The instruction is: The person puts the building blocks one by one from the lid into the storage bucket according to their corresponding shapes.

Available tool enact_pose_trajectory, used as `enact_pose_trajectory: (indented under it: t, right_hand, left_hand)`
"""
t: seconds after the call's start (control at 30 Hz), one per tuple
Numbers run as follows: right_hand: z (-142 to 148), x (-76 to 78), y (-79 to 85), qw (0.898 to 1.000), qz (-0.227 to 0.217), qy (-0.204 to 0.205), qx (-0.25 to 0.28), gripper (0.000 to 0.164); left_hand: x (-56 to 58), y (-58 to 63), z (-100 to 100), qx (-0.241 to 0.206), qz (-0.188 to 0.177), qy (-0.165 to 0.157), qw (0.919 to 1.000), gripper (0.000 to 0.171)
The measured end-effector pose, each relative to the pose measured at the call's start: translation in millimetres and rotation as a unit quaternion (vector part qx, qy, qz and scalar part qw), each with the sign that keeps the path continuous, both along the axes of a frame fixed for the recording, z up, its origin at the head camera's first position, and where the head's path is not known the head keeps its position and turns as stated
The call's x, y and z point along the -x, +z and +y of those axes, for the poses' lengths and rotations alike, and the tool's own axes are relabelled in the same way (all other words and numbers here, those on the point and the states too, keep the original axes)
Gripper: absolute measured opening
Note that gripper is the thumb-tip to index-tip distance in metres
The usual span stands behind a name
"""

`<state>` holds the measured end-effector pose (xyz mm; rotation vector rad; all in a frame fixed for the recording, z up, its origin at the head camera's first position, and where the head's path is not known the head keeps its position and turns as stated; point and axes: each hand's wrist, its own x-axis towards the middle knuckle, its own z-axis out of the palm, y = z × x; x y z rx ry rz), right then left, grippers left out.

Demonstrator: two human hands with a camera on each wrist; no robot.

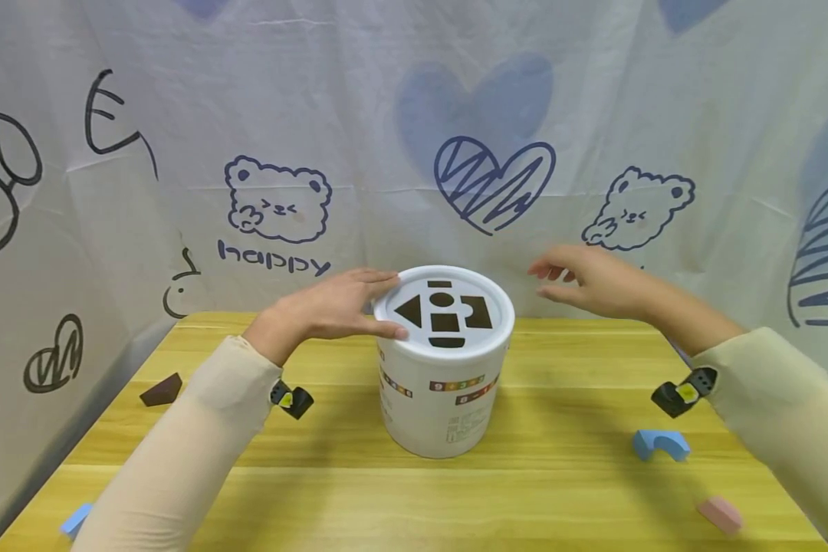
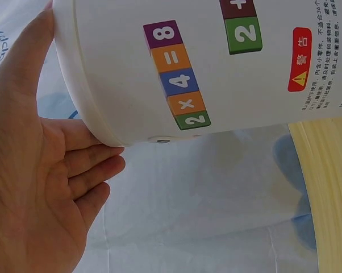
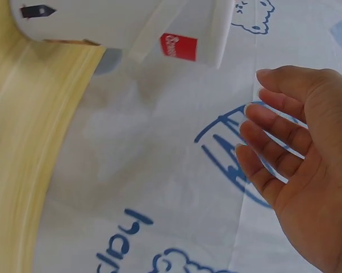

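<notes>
A white round bucket (image 1: 435, 414) stands on the table, its white lid (image 1: 392, 295) cut with several shaped holes, among them a triangle, a circle and a square. My left hand (image 1: 338, 307) rests on the lid's left edge, thumb toward the front and fingers toward the back. In the left wrist view the fingertips (image 2: 115, 151) touch the rim and the fingers look nearly straight. To the right of the bucket, my right hand (image 1: 586, 280) hovers apart from it, fingers loosely bent with nothing in them.
On the wooden table (image 1: 303, 491) lie a blue arch block (image 1: 662, 443) and a pink block (image 1: 721, 514) at right. A dark brown block (image 1: 162, 389) and a blue block (image 1: 76, 520) lie at left. A printed cloth (image 1: 386, 215) hangs behind the table.
</notes>
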<state>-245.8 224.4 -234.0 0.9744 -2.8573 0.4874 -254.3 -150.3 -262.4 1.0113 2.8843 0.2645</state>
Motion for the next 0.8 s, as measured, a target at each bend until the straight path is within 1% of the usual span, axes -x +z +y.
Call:
enact_pose_trajectory:
  t: [0.37, 0.6, 0.8]
  right_hand:
    - [43, -26.4, -15.6, 1.000, -0.011, -0.021, -0.007, 0.037]
    - [66, -42.4, -27.5, 1.000, 0.003, -0.025, -0.003, 0.034]
    - [86, -55.2, -42.5, 0.999, 0.014, -0.039, -0.009, 0.034]
  left_hand:
    - [0.4, -0.3, 0, 0.005, -0.001, 0.004, 1.0000, 0.104]
    - [-0.5, 0.5, 0, 0.004, -0.004, 0.007, 1.0000, 0.103]
    - [-1.4, 1.0, 1, 0.002, -0.003, 0.005, 1.0000, 0.103]
